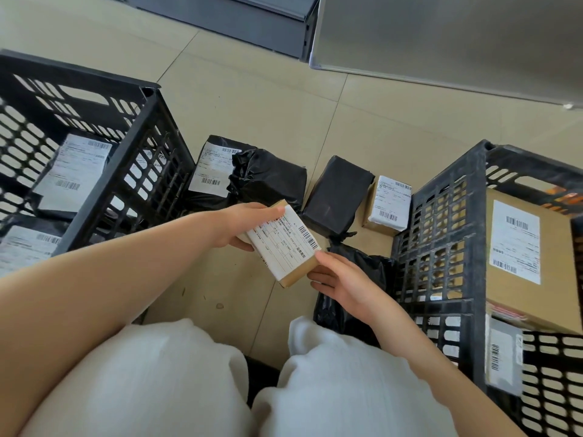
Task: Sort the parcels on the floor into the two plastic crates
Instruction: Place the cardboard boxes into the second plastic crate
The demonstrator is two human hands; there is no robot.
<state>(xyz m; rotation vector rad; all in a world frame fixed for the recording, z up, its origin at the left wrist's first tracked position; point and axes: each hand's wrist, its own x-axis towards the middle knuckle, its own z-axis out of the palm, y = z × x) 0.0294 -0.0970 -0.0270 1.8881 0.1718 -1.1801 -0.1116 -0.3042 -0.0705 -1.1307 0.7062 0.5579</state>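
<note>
While both hands grip it, small cardboard parcel tilted, long axis upper-left to lower-right.

Held cardboard parcel: white shipping label with a barcode and ruled rows of print, too small to read.
Small cardboard box on the floor: white label, two barcodes, print illegible.
Large cardboard box in the right crate: white label, barcodes only legible as bars.
Black bag parcels in the left crate: barcode labels, text unreadable.
</note>
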